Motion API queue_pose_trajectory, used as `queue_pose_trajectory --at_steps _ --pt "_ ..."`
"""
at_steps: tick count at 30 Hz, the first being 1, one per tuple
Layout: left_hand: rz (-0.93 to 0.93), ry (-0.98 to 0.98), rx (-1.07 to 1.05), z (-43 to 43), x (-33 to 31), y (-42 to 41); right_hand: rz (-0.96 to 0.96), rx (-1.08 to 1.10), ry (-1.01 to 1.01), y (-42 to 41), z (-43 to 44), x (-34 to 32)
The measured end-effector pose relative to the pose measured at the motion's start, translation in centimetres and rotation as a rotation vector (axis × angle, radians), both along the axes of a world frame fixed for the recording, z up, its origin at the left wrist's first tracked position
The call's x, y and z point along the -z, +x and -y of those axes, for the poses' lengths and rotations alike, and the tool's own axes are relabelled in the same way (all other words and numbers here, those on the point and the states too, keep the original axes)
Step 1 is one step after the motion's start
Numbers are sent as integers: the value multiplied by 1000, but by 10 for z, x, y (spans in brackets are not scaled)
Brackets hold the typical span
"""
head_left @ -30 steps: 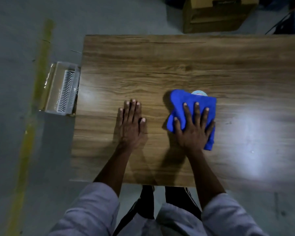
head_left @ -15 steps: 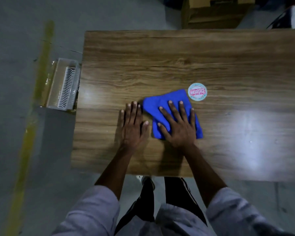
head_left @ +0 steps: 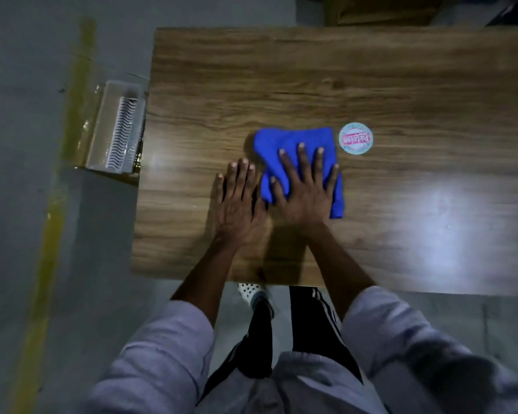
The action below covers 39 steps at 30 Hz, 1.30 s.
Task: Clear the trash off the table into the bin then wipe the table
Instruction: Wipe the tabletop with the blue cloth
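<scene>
Fingers (head_left: pixel 302 162) of the right hand (head_left: pixel 307 189) are spread wide and pressed flat on the blue cloth (head_left: pixel 293 141). No pinching or curling, just palm weight holding it down. The cloth sits folded on the table (head_left: pixel 281 70), a bit left of the middle. The left hand (head_left: pixel 240 204) lies flat on bare wood just left of the cloth, fingers straight and close together. It looks like it's only bracing, and whether its thumb side touches the cloth is hard to say.

So this reads as the wiping step. No loose trash shows on the top, and the clear bin (head_left: pixel 114 130) stands on the floor right against the table's left edge. The one odd thing is a round sticker (head_left: pixel 355 138) just right of the cloth. Can't tell if it's stuck to the wood or a loose bit that belongs in the bin.

The next move probably calls for long flat strokes, palm kept down so the cloth doesn't bunch up. Loads of room to the right and toward the far side, where the wood runs wide and bare. The near edge is close behind the wrists and the left edge is not far off. Strokes going those ways need to stop short or the cloth slides off. A cardboard box (head_left: pixel 380 10) sits beyond the far edge, out of the way.
</scene>
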State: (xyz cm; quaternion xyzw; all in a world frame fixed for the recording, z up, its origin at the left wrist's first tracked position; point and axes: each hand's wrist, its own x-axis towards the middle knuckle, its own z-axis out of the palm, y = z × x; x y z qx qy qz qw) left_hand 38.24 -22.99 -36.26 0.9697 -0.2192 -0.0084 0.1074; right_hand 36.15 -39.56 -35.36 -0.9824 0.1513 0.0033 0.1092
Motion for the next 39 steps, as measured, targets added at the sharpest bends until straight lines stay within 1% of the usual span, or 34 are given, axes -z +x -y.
queue_pose_trajectory --at_steps 2,3,4,6,8,11,13,15,17,19,22,28,30,33,39 --pt "7 12 19 -6 -1 -8 -14 -163 -21 -38 -1 -5" --pt "8 5 20 -8 -2 -13 -24 -185 -27 -57 7 -7" --pt "5 -12 19 -11 -1 -18 -31 -159 -27 -76 19 -8" --pt "14 -77 17 -14 1 -27 -43 -1 -13 -100 46 -11" --pt "28 -104 -1 -11 1 -26 -62 189 -3 -102 65 -10" --pt "27 -96 -36 -5 1 -23 -49 459 53 -74 66 -7" --pt "17 -102 -37 -7 3 -26 -39 537 83 -45 54 -4" --pt "10 -31 -23 -10 3 -29 -43 486 70 -20 36 -1" --pt "3 37 -8 -12 3 -30 -36 354 38 -8 17 1" --pt "-20 52 -2 -12 3 -28 -28 226 14 -8 8 2" --pt "-48 30 3 -13 2 -28 -19 134 5 -23 10 1" --pt "-42 -17 -33 -8 -10 -30 -6 133 2 -42 8 -3" --pt "-44 10 -76 -2 -19 -22 -9 144 -1 -42 7 -3" --pt "12 49 -88 4 -19 -19 -25 151 5 -42 6 -2" --pt "80 -30 -120 2 -6 -25 -15 153 -5 -43 6 0"
